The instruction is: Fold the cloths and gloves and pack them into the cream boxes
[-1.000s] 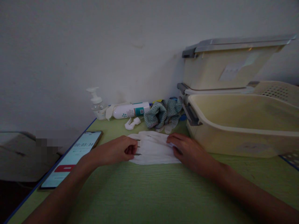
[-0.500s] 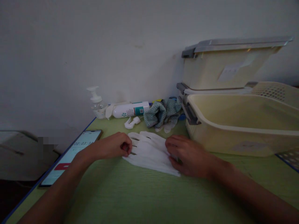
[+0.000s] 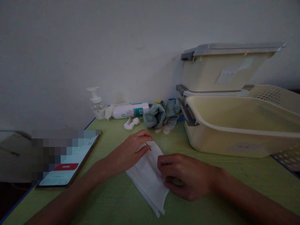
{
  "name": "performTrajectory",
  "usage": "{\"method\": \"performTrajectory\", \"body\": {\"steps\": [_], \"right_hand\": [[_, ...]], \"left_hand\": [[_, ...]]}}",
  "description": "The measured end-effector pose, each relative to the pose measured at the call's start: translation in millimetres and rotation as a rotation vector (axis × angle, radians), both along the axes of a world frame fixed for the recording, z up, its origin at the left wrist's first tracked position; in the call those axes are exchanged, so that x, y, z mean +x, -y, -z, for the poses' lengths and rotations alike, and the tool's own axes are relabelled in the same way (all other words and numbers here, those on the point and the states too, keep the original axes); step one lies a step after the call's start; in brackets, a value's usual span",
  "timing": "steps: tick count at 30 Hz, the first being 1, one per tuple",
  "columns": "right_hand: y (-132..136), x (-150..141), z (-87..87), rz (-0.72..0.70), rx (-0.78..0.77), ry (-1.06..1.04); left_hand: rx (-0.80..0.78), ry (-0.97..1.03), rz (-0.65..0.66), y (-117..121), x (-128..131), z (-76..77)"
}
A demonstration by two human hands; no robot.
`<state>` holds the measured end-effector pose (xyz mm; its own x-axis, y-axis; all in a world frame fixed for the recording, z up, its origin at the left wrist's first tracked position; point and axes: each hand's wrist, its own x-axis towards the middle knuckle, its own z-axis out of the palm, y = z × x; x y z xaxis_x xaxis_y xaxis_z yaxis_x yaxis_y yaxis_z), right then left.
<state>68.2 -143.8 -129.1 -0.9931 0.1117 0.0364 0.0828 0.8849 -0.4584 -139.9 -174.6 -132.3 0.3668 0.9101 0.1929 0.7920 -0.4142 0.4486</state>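
Observation:
A white fabric glove (image 3: 148,176) lies flat on the green table, its finger end away from me and its cuff towards me. Across the finger end rests my left hand (image 3: 131,148), thumb and fingers apart, hiding most of the glove's fingers. My right hand (image 3: 187,176) has bent fingers and holds the glove's right edge between thumb and fingertips. The exact grip is partly hidden by the hand.
To the left lies a phone (image 3: 70,162). Along the wall stand a pump bottle (image 3: 97,106), a lying white bottle (image 3: 130,111), a spray nozzle (image 3: 131,123) and a crumpled grey-green cloth (image 3: 161,114). At right are a cream bin (image 3: 225,137) and a lidded box (image 3: 211,72).
The glove has turned so that its cuff points towards me instead of right. My left hand has moved right onto its finger end; my right hand has come nearer to me.

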Motion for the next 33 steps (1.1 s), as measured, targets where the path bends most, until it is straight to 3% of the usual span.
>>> {"method": "performTrajectory", "body": {"steps": [3, 6, 11, 14, 19, 23, 29, 33], "right_hand": [[0.9, -0.9, 1.4, 0.001, -0.015, -0.035], [2.9, -3.4, 2.3, 0.013, -0.017, -0.043], [8.6, -7.5, 2.6, -0.029, 0.016, -0.002], [13.6, -8.3, 3.7, -0.095, 0.168, 0.016], [19.0, -8.2, 7.0, -0.224, 0.419, -0.095], [21.4, -9.0, 9.7, -0.203, 0.466, -0.188], [24.8, -11.1, 15.0, -0.189, 0.449, -0.275], [27.4, -10.4, 12.2, -0.049, 0.478, -0.415]], "left_hand": [[-0.026, -0.141, 0.172, 2.5, 10.9, 23.4], [-0.002, -0.255, 0.256, 2.5, 10.9, 34.8], [0.013, -0.275, 0.345, -2.2, 8.2, 31.0], [0.072, -0.227, 0.370, -3.1, 7.3, 28.4], [0.307, -0.187, 0.285, 0.4, 2.9, 27.1], [0.457, -0.108, 0.188, 1.7, -1.8, 26.4], [0.537, -0.012, 0.100, 0.6, -3.8, 25.7], [0.563, 0.090, 0.026, -0.1, -1.1, 25.9]]}}
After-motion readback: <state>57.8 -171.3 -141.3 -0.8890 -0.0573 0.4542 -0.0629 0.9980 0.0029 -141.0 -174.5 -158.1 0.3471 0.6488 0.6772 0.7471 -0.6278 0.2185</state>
